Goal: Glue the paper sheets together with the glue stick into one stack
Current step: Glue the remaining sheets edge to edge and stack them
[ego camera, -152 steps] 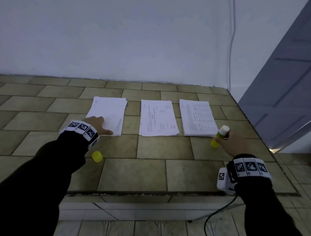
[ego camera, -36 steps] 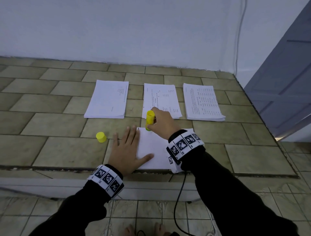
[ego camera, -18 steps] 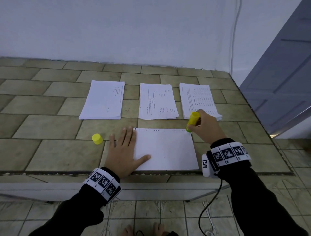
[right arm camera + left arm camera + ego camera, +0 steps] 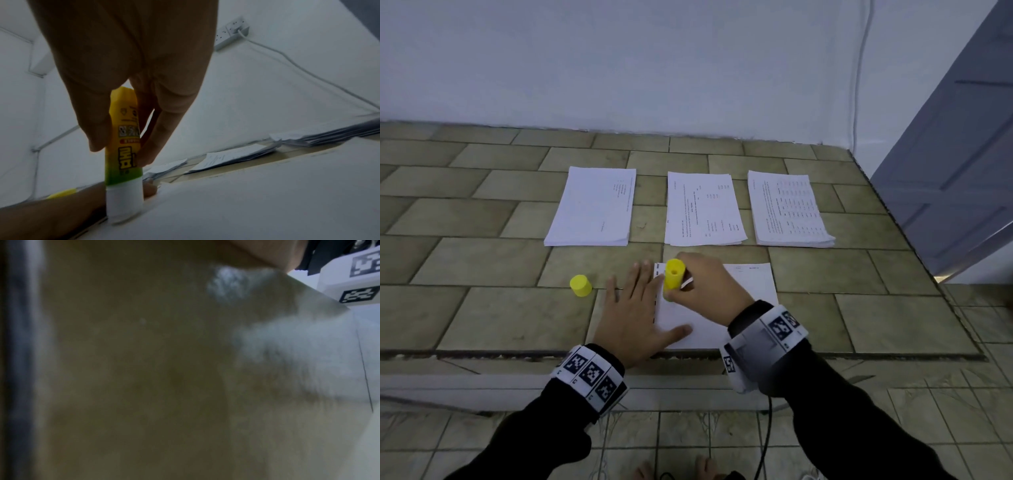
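A single white sheet (image 4: 743,301) lies at the near edge of the tiled counter. My left hand (image 4: 633,315) lies flat with spread fingers on its left edge, thumb on the paper. My right hand (image 4: 705,287) grips the yellow-green glue stick (image 4: 674,279) upright, its white tip pressed on the sheet near the left edge; in the right wrist view the glue stick (image 4: 123,162) stands between fingers and thumb, tip on the sheet (image 4: 257,203). Three paper stacks lie behind: left (image 4: 592,207), middle (image 4: 703,209), right (image 4: 789,209). The left wrist view is a blur.
The yellow cap (image 4: 580,285) stands on the counter (image 4: 465,260), left of my left hand. A white wall rises behind the stacks and a grey door (image 4: 962,171) is at the right. The counter's front edge runs just under my wrists.
My right hand has carried the glue stick from the sheet's far right corner back to its left edge. The left hand stays pressed on the sheet.
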### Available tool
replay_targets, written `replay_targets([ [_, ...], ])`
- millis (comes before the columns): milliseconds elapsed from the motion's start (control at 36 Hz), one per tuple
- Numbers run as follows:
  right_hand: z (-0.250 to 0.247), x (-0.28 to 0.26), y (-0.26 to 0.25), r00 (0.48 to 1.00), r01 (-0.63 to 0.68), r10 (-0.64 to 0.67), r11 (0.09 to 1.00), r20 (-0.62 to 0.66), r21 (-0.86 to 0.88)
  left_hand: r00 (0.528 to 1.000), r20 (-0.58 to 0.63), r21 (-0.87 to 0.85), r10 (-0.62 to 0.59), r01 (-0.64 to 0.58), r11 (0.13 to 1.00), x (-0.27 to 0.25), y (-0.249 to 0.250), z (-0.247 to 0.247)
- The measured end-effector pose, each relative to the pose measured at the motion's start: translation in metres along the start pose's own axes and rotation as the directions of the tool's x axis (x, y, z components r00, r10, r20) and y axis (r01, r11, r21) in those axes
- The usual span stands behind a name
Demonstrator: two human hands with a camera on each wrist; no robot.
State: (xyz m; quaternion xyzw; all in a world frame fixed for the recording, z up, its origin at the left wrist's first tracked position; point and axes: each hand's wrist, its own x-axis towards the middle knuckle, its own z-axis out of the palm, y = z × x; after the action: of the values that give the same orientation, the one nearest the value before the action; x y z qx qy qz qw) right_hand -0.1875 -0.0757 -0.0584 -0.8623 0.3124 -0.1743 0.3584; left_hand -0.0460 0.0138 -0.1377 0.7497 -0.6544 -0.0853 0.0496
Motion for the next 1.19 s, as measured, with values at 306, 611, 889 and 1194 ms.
replay_targets([
  [306, -0.01, -0.008, 0.009, 0.999, -0.035, 0.034, 0.997, -0.008, -0.069, 1.0, -0.025, 0.004, -0.002, 0.003, 1.0, 0.0, 0.0, 0.003],
  [611, -0.071, -0.06, 0.064, 0.963, -0.194, 0.182, 0.98, -0.2, -0.041, 1.0, 0.01, 0.042, -0.02, 0.02, 0.999, 0.0, 0.001, -0.002],
  [889, -0.072, -0.067, 0.059, 0.969, -0.163, 0.151, 0.986, -0.198, -0.046, 1.0, -0.016, -0.021, 0.004, -0.004, 1.0, 0.0, 0.0, -0.001],
  [1194, -0.001, -0.041, 0.0, 0.992, 0.092, -0.097, 0.994, 0.085, 0.057, 0.998, -0.051, -0.099, 0.025, -0.03, 0.995, 0.0, -0.004, 0.001],
])
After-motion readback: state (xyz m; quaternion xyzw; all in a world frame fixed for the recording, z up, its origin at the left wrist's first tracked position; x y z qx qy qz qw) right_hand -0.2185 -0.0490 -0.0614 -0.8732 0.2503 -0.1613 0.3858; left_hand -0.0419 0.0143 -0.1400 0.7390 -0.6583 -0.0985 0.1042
